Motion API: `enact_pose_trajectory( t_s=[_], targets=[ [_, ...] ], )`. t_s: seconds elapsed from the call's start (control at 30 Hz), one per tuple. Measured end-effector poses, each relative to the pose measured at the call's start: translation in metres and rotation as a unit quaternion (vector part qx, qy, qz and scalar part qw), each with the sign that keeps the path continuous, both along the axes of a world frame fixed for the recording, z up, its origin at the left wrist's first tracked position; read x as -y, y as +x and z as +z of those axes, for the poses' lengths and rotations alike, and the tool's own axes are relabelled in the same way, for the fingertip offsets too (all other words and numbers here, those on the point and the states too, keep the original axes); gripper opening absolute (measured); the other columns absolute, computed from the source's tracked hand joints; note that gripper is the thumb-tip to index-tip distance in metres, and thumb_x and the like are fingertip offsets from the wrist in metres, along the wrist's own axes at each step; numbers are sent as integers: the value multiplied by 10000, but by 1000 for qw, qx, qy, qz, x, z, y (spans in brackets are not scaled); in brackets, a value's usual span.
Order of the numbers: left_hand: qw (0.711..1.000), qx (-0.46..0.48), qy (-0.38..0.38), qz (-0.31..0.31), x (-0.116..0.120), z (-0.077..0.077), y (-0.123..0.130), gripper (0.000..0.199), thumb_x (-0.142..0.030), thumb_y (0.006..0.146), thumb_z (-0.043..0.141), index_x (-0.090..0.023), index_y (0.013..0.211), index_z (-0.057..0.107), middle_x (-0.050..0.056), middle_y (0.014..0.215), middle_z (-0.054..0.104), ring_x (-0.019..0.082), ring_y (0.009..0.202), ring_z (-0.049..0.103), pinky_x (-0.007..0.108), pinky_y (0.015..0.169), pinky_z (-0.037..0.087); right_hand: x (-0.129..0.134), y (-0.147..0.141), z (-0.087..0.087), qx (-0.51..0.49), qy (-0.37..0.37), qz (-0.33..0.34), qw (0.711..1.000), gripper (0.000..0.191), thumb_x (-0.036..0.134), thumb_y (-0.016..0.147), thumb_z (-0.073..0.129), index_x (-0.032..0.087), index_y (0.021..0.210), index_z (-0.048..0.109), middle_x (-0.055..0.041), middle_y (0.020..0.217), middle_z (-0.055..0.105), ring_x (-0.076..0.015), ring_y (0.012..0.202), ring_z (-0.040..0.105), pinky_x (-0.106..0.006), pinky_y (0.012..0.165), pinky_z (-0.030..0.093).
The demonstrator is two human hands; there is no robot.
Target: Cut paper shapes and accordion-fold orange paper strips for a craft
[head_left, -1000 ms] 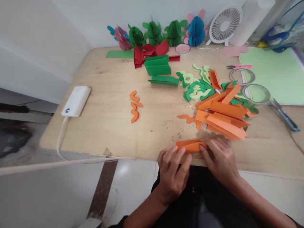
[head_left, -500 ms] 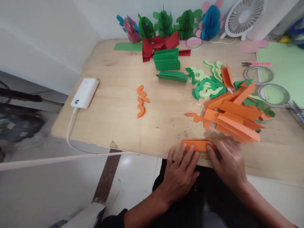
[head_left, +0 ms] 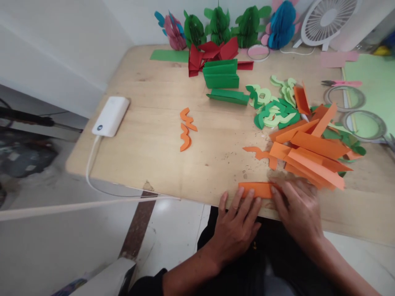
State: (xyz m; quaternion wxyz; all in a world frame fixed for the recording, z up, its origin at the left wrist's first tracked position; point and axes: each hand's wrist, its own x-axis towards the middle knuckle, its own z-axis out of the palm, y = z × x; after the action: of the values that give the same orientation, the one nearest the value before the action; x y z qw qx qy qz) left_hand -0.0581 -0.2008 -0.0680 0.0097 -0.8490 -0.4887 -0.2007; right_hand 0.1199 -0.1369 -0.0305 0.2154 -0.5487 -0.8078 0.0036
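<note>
A folded orange paper strip (head_left: 257, 190) lies at the table's front edge. On its left part rest the fingertips of my left hand (head_left: 236, 222), spread and flat. My right hand (head_left: 298, 205) is closed over the strip's right end, thumb on top and the other fingers bent; that end is partly hidden. Just behind it are a wavy orange paper cutout (head_left: 262, 153) and a pile of folded orange paper (head_left: 317, 144). Farther left on the tabletop lie two curly orange cutouts (head_left: 186, 137).
Green cutouts (head_left: 274, 111), folded green paper (head_left: 221, 74) and red paper (head_left: 212, 53) lie toward the back. Tape rolls (head_left: 364, 125) and pink-handled snips (head_left: 342, 83) are at right. A white power bank (head_left: 111, 116) with a cable sits left. Honeycomb paper figures (head_left: 219, 26) and a fan (head_left: 328, 18) line the wall.
The view has shifted slightly, so most table objects appear a little farther right. Both hands stay on the orange strip with almost the same pose.
</note>
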Motion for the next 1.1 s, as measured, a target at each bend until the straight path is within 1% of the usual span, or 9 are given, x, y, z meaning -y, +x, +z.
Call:
enact_pose_trajectory(
  t_s=[0.27,0.67,0.87,1.1],
  targets=[
    [1000,6,-3,7,-1,0,1,504,-382,860,573,-170,1316,536,100,1456,457,291,1437,243,533,1175,116,-2,0,-2,11,2,6,1000,149,215,921,505,155,945,640,-58,753,679,-208,701,570,-357,755,384],
    [1000,3,-7,7,0,0,0,510,-383,845,593,-172,1306,547,118,1438,479,305,1433,250,540,1167,128,-5,-1,-3,27,4,11,1000,162,216,925,509,147,1018,623,-54,787,701,-210,713,593,-346,738,366],
    [1000,16,-9,8,0,0,0,514,-368,855,585,-154,1320,530,113,1450,462,299,1428,263,536,1167,136,-5,-3,-1,56,11,6,998,174,222,929,502,150,1024,628,-48,728,674,-229,731,597,-361,754,350],
    [1000,28,-7,10,0,0,0,518,-354,852,595,-152,1324,523,108,1442,473,289,1421,280,531,1167,139,-6,-4,-1,70,22,1,997,189,234,934,489,153,1036,626,-51,737,675,-229,730,605,-364,739,337]
  ],
)
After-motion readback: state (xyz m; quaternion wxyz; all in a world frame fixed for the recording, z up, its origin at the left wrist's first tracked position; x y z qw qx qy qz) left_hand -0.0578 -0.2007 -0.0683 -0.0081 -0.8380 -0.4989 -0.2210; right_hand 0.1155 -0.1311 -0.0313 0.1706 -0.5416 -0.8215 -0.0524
